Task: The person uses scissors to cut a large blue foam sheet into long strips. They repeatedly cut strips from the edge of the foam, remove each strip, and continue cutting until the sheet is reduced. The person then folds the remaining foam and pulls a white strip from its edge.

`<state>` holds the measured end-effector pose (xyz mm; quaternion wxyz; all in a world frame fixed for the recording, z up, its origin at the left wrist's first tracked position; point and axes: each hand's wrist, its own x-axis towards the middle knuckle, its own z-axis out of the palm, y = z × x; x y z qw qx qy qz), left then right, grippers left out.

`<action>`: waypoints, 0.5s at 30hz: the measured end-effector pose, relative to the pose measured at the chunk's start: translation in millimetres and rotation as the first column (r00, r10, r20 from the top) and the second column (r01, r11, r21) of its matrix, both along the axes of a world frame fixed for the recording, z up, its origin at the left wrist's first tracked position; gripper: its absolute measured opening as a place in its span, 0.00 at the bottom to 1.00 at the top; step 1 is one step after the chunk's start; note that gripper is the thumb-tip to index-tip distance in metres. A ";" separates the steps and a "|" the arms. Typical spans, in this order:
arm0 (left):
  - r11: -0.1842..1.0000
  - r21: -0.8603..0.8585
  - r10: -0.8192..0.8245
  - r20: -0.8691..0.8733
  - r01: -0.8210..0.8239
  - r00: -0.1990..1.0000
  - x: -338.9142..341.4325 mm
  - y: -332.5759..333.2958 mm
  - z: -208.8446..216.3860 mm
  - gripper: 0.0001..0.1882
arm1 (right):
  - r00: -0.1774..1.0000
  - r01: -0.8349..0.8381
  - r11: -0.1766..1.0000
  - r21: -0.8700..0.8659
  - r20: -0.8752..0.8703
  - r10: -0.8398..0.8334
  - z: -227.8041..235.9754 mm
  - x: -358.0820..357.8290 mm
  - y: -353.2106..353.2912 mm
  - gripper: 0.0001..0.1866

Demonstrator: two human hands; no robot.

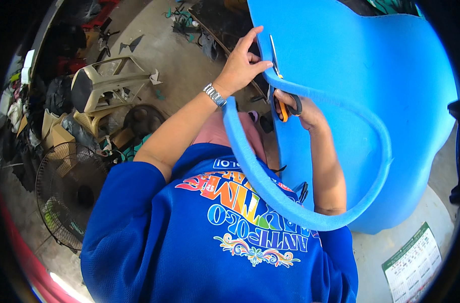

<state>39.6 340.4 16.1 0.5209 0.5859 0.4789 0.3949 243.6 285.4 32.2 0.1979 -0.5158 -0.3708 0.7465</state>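
Observation:
A large bright blue foam sheet (341,60) spreads over the right side. My left hand (242,63), with a metal watch on its wrist, grips the sheet's left edge, its thumb and forefinger at the margin and other fingers partly hidden. In my right hand (308,113) are scissors (284,112) with orange and black handles. Their blades point away from me, along the sheet beside my left fingertips. A narrow blue foam strip (386,146) runs from the blades in a wide loop over my right forearm and chest, its free end by my left wrist.
A beige plastic stool (106,83) lies tipped on the floor at left. Nearer stands a round fan (71,194) with a wire guard, among cardboard and scraps. A calendar sheet (414,265) is at lower right. Dark clutter lines the far left.

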 end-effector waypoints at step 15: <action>0.995 0.090 0.039 0.109 -0.049 0.993 -18.6 46.9 -15.4 0.44 | 0.989 0.127 0.991 0.042 0.068 -0.130 -7.5 -20.7 5.9 0.19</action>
